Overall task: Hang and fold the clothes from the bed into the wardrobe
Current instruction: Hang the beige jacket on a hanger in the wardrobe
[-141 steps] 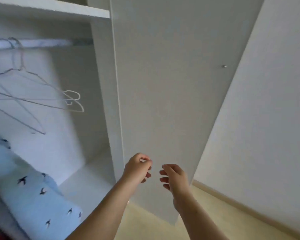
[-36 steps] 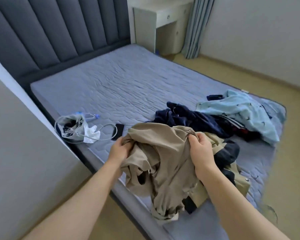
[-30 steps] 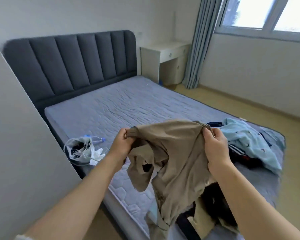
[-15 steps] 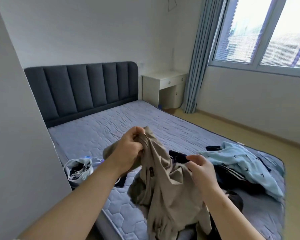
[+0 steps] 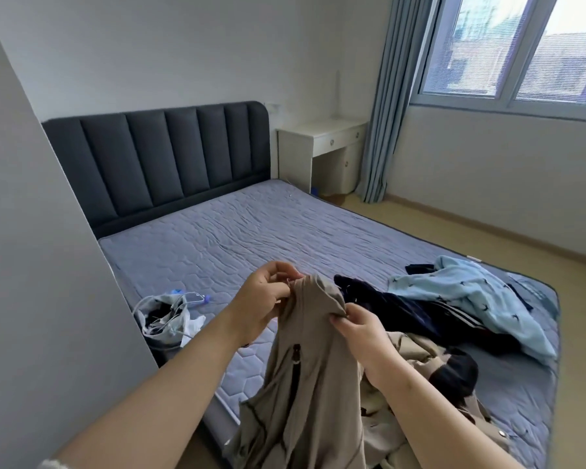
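The lower part of the beige garment [image 5: 305,384] runs off the bottom edge of the view, and it hides the near edge of the bed [image 5: 251,238] beneath it. What lies inside the small grey bag [image 5: 163,316] near the bed's left edge is too tangled to tell. The dark blue garment [image 5: 396,306] is partly buried under the light blue garment [image 5: 471,299] by the bed's right edge.

no readable text, labels, brands or numbers on anything in view

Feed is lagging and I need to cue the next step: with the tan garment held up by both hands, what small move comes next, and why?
Probably slide the hands apart along the top edge: left hand and right hand pinch the tan zippered garment close together, so it hangs bunched.
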`<state>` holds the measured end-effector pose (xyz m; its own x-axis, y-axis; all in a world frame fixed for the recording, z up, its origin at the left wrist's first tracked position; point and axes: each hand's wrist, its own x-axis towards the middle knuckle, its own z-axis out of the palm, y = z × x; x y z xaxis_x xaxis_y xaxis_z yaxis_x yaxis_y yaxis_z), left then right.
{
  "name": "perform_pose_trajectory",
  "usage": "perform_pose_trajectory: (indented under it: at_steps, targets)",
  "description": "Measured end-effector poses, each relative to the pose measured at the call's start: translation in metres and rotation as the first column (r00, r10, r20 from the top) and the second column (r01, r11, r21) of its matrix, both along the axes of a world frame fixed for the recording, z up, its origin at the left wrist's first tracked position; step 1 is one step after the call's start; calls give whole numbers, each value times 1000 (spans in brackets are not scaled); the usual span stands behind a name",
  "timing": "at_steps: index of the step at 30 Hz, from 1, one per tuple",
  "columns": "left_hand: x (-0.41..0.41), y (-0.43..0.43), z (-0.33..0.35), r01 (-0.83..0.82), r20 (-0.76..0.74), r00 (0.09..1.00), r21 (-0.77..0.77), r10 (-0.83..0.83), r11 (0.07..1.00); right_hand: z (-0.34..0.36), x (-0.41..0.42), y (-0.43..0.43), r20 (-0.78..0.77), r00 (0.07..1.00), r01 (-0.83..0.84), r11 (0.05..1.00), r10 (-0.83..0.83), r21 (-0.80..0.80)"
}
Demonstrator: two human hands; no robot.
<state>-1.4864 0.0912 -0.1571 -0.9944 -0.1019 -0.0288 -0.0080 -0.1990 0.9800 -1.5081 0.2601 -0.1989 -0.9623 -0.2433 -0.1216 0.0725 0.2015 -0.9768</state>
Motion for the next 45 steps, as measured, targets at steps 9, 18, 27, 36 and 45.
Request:
perform_pose_trajectory:
  at_steps: [9,18,27,36,45]
  targets:
    - [14,-1,-52,299,192,954,-691,-232,658,28,-9,2,103,992,-4,851,68,-525]
    - [-13,12,0,-71,107,992,71,63,995,27,-16,14,-168,945,264,958,-280,-113]
    - [-19,23,34,-67,112,993,417,22,907,11,6,-6,-33,973,-231,964,229,-130]
    - [-16,-30,26,-225,92,948,-486,306,844,30,-17,15,190,968,228,884,-162,-407]
    - [-1,-8,1,-80,48,984,-742,171,666,57,-21,-3,315,949,199,816,-21,-544]
